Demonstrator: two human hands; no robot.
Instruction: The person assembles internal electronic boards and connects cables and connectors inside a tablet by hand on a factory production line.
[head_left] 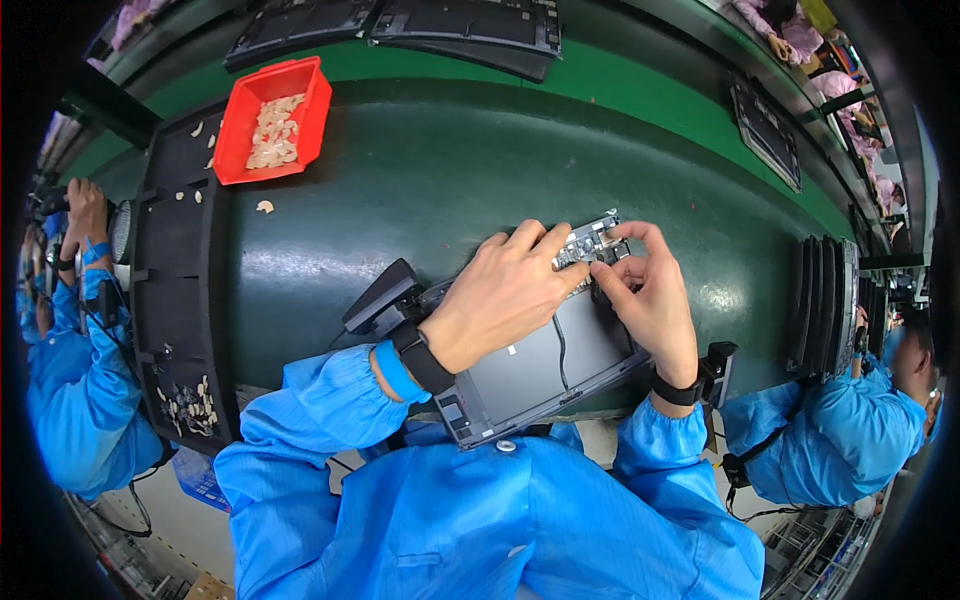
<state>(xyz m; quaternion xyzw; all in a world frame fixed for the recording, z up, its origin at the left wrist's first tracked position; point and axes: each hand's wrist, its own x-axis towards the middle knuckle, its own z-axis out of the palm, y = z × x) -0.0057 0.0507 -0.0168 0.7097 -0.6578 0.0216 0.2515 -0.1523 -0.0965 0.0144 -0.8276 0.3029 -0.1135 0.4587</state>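
A grey laptop base point(535, 365) lies on the bench in front of me, with a bare circuit board point(585, 245) along its far edge. Across the left part of that board rests my left hand point(495, 295), fingers spread and pressing down, its thumb hidden. My right hand point(655, 290) bends round the board's right end. Its thumb and fingers come together over small dark parts there; what they pinch is too small to tell. A black cable point(561, 350) runs down the base.
A red bin point(322, 120) of small cream pieces stands back left, beside a black tray point(180, 255) with loose bits. Laptop parts point(470, 30) lie at the back; dark panels point(825, 300) stand at right. Co-workers in blue point(840, 430) sit either side.
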